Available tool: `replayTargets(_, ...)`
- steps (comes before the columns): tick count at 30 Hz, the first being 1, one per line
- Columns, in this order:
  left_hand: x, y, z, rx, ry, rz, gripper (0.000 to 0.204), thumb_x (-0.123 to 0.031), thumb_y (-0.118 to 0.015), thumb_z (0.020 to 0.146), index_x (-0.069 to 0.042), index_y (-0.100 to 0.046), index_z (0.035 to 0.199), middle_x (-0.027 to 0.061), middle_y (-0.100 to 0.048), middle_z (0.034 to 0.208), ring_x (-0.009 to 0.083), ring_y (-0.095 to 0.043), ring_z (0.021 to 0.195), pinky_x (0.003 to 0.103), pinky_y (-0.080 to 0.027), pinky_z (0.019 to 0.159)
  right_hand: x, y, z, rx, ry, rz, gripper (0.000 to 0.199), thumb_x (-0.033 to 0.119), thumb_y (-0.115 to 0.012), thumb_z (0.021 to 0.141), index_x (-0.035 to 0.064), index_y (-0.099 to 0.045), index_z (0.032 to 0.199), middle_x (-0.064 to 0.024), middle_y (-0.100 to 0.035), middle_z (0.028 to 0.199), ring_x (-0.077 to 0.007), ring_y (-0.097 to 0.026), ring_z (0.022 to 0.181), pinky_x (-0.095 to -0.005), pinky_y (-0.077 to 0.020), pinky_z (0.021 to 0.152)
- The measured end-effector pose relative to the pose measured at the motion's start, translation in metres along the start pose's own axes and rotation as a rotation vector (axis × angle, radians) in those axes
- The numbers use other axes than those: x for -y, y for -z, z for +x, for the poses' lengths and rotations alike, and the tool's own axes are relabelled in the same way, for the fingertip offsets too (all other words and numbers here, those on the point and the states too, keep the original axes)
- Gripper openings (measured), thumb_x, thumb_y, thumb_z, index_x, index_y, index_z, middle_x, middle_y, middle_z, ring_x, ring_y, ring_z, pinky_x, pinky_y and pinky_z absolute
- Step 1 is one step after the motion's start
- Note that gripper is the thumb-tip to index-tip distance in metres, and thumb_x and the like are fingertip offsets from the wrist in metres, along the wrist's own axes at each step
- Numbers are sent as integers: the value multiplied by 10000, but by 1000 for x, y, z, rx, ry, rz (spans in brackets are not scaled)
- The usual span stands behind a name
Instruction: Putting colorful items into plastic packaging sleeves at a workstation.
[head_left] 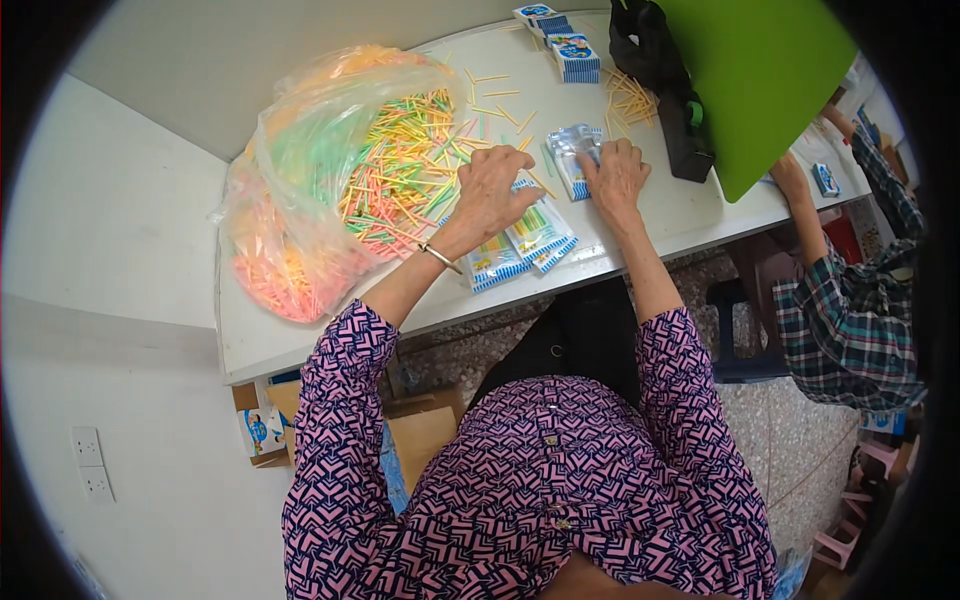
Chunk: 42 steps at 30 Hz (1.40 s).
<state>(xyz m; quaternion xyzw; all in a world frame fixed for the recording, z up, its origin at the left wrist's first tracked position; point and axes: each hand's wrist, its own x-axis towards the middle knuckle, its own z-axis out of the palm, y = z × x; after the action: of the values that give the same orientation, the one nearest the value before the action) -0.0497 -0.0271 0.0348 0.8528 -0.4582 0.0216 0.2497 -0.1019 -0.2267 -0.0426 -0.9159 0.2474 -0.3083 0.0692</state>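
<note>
My left hand [490, 195] hovers over the near packets, its thumb apart from its bent fingers and nothing visible between them. Beneath and beside it lie clear packets with blue-striped ends [540, 235], filled with yellow and green sticks. Another such packet [495, 265] sits nearer the table edge, partly under my left wrist. To the right, my right hand [615, 182] has its thumb on the right side of a blue and silver packet [570, 165], with the other fingers curled along that edge; their tips are partly hidden.
A large clear plastic bag [300, 190] spills thin pastel sticks [400, 165] onto the white table [275, 345]. Stacked blue and white packs [575, 58] stand at the back. A black dispenser-like object [688, 140] sits by a green panel [760, 80]. A co-worker's arm [800, 205] is at right.
</note>
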Motion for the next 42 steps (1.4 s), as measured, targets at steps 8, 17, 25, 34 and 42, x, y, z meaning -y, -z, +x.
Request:
replayTargets(8, 6, 3, 16, -94, -48, -66, 435, -349, -654, 774, -64, -550, 1086, 108, -549, 1134, 297, -472, 1059, 419, -367, 900, -11, 4, 2, -191, -10, 285, 171, 199, -650, 770, 45, -624, 837, -99, -579, 890, -282, -544, 865, -416, -387, 725)
replayTargets(17, 5, 30, 31, -7, -53, -577, 311, -237, -663, 803, -6, -603, 1003, 78, -631, 921, 143, -567, 865, 300, -444, 775, 38, 83, 4, 506, -19, 1263, 167, 144, -669, 780, -4, -615, 838, -5, -591, 709, -42, -490, 682, -207, -400, 608)
replayTargets(25, -4, 28, -3, -80, 26, -615, 147, -106, -602, 819, 16, -648, 888, 62, -633, 699, 75, -551, 651, 240, -454, 608, 39, 89, -8, 622, -26, 1244, 162, 126, -641, 826, -16, -655, 904, 13, -610, 741, -37, -504, 679, -188, -399, 618)
replayTargets(34, 1, 29, -14, -74, 33, -325, 163, -149, -593, 828, 0, -639, 875, 77, -628, 710, 129, -555, 630, 249, -452, 611, 52, 100, -21, 616, -35, 1168, 166, 133, -639, 835, -29, -633, 798, 48, -532, 655, -19, -429, 620, -192, -342, 544)
replayTargets(42, 108, 80, -12, -29, -166, 235, 319, -270, -626, 810, -82, -576, 1063, 78, -588, 1092, 253, -509, 1056, 423, -373, 896, 28, 91, -19, 518, -93, 1207, 175, 148, -617, 860, -17, -644, 810, 56, -537, 651, -7, -435, 612, -178, -332, 539)
